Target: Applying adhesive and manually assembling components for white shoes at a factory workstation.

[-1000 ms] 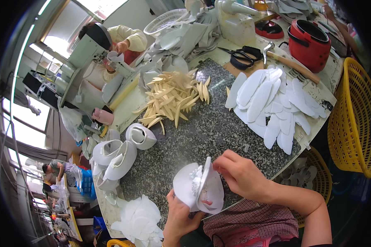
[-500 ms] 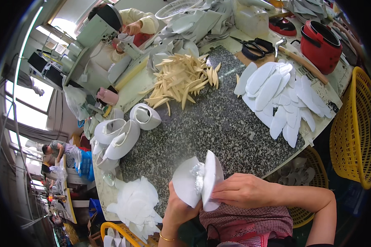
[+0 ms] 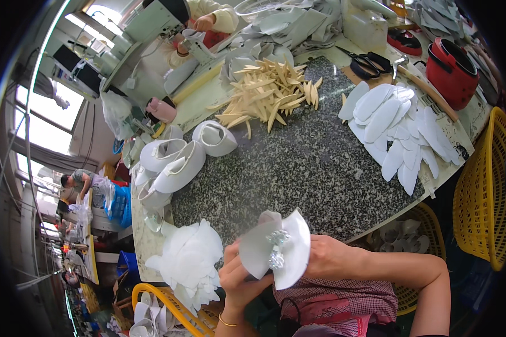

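So the white shoe upper (image 3: 291, 247) with silvery trim has swung round to face up more, held over the near edge of the granite slab (image 3: 275, 180). Left hand (image 3: 237, 276)'s curled around its lower left; right hand (image 3: 325, 257), a second ago off it, is now against its right flap, fingers hidden, can't tell its grip. No readable brand or label on it.

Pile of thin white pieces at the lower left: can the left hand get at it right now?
Probably not to pick from: the left hand is right beside the pile, with no visible barrier, but its fingers are taken up holding the white curved piece.
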### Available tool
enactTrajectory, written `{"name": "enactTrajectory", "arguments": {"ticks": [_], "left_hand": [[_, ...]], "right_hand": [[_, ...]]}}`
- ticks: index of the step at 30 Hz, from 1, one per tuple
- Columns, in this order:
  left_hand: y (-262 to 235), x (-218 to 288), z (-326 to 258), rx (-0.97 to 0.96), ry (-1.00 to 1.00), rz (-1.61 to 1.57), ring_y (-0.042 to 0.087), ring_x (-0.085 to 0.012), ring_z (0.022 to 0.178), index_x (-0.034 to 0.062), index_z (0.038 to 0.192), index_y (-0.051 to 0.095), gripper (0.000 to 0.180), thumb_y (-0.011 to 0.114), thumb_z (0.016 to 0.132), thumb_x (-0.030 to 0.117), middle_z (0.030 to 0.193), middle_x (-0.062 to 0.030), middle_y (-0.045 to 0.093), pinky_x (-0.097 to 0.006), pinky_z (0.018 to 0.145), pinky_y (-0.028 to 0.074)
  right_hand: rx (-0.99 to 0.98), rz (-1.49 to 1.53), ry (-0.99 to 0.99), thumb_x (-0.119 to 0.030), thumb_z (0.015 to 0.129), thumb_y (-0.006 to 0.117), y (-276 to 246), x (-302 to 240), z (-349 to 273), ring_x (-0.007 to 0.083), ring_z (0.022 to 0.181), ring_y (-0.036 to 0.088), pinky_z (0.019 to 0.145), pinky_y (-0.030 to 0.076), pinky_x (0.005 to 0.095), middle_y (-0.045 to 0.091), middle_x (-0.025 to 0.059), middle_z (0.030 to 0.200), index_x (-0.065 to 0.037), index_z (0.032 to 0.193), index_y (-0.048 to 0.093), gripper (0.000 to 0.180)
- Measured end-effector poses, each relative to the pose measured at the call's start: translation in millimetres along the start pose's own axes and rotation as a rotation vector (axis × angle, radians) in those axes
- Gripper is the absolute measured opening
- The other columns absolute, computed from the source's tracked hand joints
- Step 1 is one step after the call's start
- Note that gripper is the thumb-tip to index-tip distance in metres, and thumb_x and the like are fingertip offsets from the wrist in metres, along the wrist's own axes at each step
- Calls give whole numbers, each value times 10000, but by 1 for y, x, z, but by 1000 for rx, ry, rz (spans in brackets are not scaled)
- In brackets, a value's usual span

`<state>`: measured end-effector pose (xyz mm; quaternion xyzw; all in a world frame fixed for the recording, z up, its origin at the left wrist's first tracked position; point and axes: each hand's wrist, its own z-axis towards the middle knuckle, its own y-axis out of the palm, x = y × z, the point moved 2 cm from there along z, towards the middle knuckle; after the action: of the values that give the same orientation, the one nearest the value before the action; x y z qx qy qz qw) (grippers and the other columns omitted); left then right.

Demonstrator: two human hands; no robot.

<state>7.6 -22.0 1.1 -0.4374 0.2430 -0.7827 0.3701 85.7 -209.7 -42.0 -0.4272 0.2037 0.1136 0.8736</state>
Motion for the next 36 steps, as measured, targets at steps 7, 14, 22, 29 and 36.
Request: {"name": "enactTrajectory", "arguments": {"ticks": [7, 14, 22, 29, 36], "left_hand": [[-11, -21, -33, 67, -207, -419, 680, -261, 853, 1, 841, 718, 146, 776, 714, -43, 867, -95, 728, -355, 781, 533], [-28, -33, -46, -86, -225, -148, 693, -280, 1031, 39, 1005, 703, 207, 616, 846, -61, 1056, -95, 733, -443, 979, 498], [-29, -38, -53, -125, -239, -110, 684, -234, 1069, 57, 1054, 684, 277, 598, 829, -81, 1101, -51, 729, -479, 1086, 421], [-25, -45, -61, -148, -183, -72, 688, -214, 1053, 81, 1074, 647, 285, 615, 826, -57, 1130, -32, 725, -523, 1125, 371], [-27, -38, -60, -169, -174, 22, 689, -187, 1070, 94, 1009, 648, 234, 635, 820, -42, 1132, -16, 729, -554, 1157, 321]], "right_hand": [[-59, -102, 33, -90, 737, 631, -2, 2, 13, 243, 784, 654, 756, 545, 347, 617, 90, 814, 18, 860, 601, 167], [-74, -238, -47, -108, 727, 650, 4, -1, 23, 195, 724, 630, 682, 522, 306, 580, 44, 750, -28, 800, 609, 116], [-107, -417, -220, -118, 692, 650, 13, -8, 34, 187, 724, 644, 691, 554, 307, 601, 38, 759, -43, 813, 667, 144], [-151, -468, -306, -83, 672, 647, 17, -11, 37, 258, 798, 697, 723, 586, 335, 667, 129, 848, 32, 847, 690, 214], [-205, -612, -418, -62, 662, 642, 15, -17, 41, 275, 779, 703, 759, 597, 365, 678, 141, 812, 64, 866, 679, 242]]}}
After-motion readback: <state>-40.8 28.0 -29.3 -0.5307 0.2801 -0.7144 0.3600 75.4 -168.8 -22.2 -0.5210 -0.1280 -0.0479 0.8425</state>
